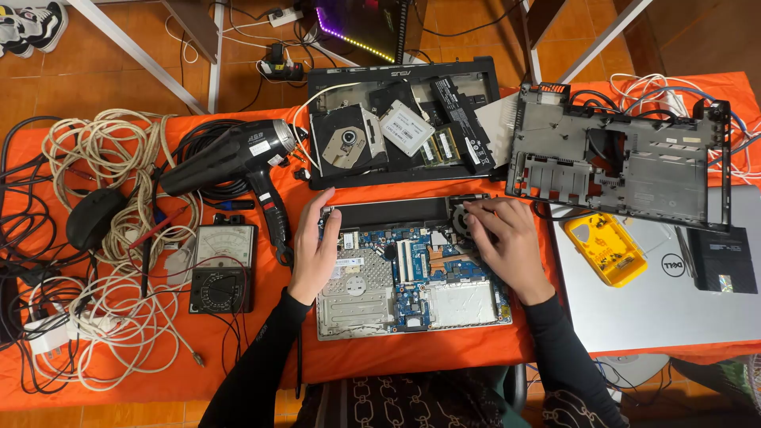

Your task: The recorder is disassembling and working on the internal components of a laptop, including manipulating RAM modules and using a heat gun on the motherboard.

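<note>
Opened laptop (412, 273) lies on the desk (238, 349) directly before the person, base cover off, blue board and silver shields exposed. Its long axis runs left to right, parallel to the near desk edge.

Left hand (315, 250) lies against the laptop's left edge, fingers extended up toward the rear left corner, thumb over the frame. It touches the chassis without closing round it; I judge it a brace, not a grip.

Right hand (501, 235) rests flat, palm down, on the rear right corner, over the fan (462, 215) area. Fingers point left, loosely spread. Whether the fingertips pinch anything beneath cannot be told.

The laptop sits between the two hands; the fan lies under the right hand, which is the nearer to it.

Left of the laptop: an analogue meter (223, 268), a black heat gun (238, 154) just beyond it, and coiled white cables (103, 158).

Right: a yellow case (604, 248) on a closed silver laptop (658, 301).

Far side: a second stripped chassis (400, 119) holding loose drives, and a bare grey frame (618, 162) to its right.
</note>
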